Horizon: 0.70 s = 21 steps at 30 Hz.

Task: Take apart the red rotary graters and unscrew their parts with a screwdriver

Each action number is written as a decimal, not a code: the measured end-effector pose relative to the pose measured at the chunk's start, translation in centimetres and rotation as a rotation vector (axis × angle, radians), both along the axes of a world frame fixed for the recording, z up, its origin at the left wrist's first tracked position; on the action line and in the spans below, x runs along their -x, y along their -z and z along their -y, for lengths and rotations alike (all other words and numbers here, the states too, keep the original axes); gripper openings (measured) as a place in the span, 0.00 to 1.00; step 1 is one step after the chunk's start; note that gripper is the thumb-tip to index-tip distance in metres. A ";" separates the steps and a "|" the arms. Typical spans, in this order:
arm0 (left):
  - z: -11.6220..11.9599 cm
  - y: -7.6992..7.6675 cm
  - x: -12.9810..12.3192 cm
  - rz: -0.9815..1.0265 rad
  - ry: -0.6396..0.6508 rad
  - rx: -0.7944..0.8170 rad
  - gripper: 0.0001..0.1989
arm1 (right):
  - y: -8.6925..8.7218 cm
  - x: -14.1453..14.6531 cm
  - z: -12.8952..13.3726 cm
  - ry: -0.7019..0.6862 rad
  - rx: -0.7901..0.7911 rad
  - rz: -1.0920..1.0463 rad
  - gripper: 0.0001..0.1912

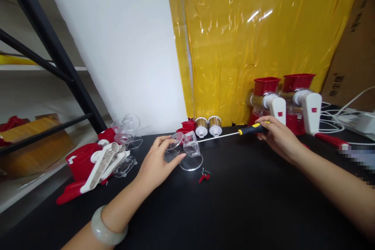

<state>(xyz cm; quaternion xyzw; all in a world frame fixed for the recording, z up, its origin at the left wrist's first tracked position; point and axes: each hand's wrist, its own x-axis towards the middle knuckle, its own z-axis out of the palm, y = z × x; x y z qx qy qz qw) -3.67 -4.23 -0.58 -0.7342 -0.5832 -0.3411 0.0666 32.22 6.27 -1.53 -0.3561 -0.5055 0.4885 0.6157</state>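
My left hand (162, 160) is closed around a clear plastic grater housing (191, 148), thumb and fingers at its left part; the housing rests on the black table. In my right hand (275, 136) is a screwdriver (250, 129) with a black and yellow handle, held level. Its long shaft points left, and the tip meets the clear housing; the exact contact spot is hard to make out. On the table just in front of the housing lie small red pieces (205, 177) and a few screws (203, 171).
Two grater drums (215, 127) and red hoppers (187, 125) stand behind the housing. Two assembled rotary graters (278, 105) are at the right, near white cables (336, 119). Red bases with white crank handles (101, 168) and clear parts (127, 129) lie left, beside a black-framed shelf (67, 74).
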 end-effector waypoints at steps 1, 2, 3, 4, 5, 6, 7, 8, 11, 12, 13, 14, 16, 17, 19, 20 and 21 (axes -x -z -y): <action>0.0 0.0 0.0 0.002 -0.003 0.005 0.19 | -0.2 0.1 0.2 -0.047 -0.006 -0.072 0.13; 0.0 0.0 0.0 0.003 -0.006 0.011 0.19 | -0.3 0.2 0.4 -0.092 -0.002 -0.127 0.16; 0.0 0.0 0.0 0.004 -0.011 0.014 0.20 | -0.4 0.2 0.5 -0.126 0.007 -0.161 0.18; -0.1 0.0 0.0 0.005 -0.014 0.017 0.20 | -0.4 0.1 0.5 -0.135 0.011 -0.173 0.17; -0.1 0.1 0.0 0.005 -0.015 0.017 0.20 | -0.3 0.1 0.4 -0.125 0.005 -0.156 0.13; -0.1 0.1 0.0 0.005 -0.016 0.016 0.20 | -0.1 -0.1 0.2 -0.097 -0.010 -0.104 0.11; -0.1 0.1 0.0 0.003 -0.016 0.015 0.20 | 0.0 -0.2 -0.1 -0.052 -0.025 -0.018 0.14; -0.1 0.1 0.0 0.002 -0.015 0.013 0.20 | 0.2 -0.3 -0.3 0.001 -0.036 0.097 0.19; -0.1 0.1 0.0 -0.002 -0.013 0.002 0.20 | 0.4 -0.5 -0.5 0.120 -0.040 0.315 0.20; -0.1 0.1 0.0 -0.002 -0.012 -0.001 0.20 | 0.3 -0.4 -0.4 0.126 -0.038 0.271 0.16; -0.1 0.1 0.0 -0.002 -0.009 -0.001 0.20 | 0.1 -0.3 -0.2 0.101 -0.037 0.179 0.12; -0.1 0.1 0.0 -0.002 -0.006 -0.001 0.20 | -0.1 -0.2 0.0 0.052 -0.032 0.068 0.10; -0.1 0.1 0.1 -0.002 0.000 0.003 0.20 | -0.5 0.1 0.5 -0.089 -0.004 -0.120 0.13; -0.1 0.2 0.1 -0.001 0.000 0.005 0.20 | -0.6 0.1 0.7 -0.163 0.016 -0.169 0.14; -0.1 0.3 0.2 0.008 -0.003 0.005 0.20 | -0.6 0.2 0.8 -0.238 0.039 -0.175 0.13; -0.1 0.3 0.2 0.015 -0.003 0.005 0.20 | -0.6 0.2 0.7 -0.224 0.037 -0.147 0.14; -0.2 0.3 0.2 0.020 -0.002 0.004 0.20 | -0.5 0.2 0.5 -0.182 0.027 -0.103 0.19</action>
